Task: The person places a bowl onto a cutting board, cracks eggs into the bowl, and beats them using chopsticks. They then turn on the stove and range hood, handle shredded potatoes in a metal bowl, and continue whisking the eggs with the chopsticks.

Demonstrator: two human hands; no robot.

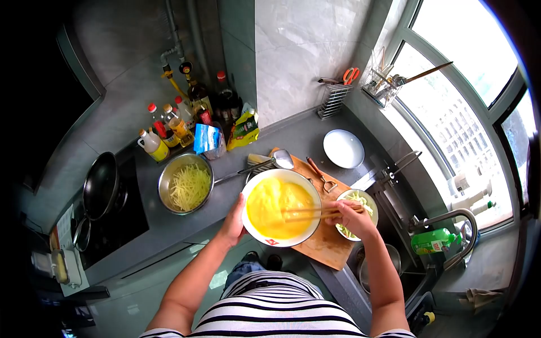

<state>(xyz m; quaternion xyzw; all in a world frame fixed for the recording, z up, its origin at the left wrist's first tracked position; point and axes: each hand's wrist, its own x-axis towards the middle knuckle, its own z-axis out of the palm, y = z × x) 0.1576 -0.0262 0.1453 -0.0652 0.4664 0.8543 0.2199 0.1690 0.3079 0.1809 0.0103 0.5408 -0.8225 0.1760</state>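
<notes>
My left hand (pixel 232 221) grips the left rim of a white bowl (pixel 252 230) and holds it in front of my body. Beaten egg (pixel 277 203), bright yellow, fills much of the bowl. A pair of chopsticks (pixel 315 213) is closed in my right hand (pixel 354 218), and their tips dip into the egg. Behind that hand, a smaller bowl (pixel 373 209) of pale green shreds is partly hidden. The wooden cutting board (pixel 324 250) lies under and beside the bowls, with a peeler (pixel 324 177) on its far part.
A metal bowl (pixel 163 194) of shredded vegetable stands on the counter at left, near a wok (pixel 101 183) on the stove. Bottles (pixel 177 124) line the back wall. A white plate (pixel 344 149) sits behind the board. At right are the sink, faucet (pixel 456 217) and green detergent bottle (pixel 433 241).
</notes>
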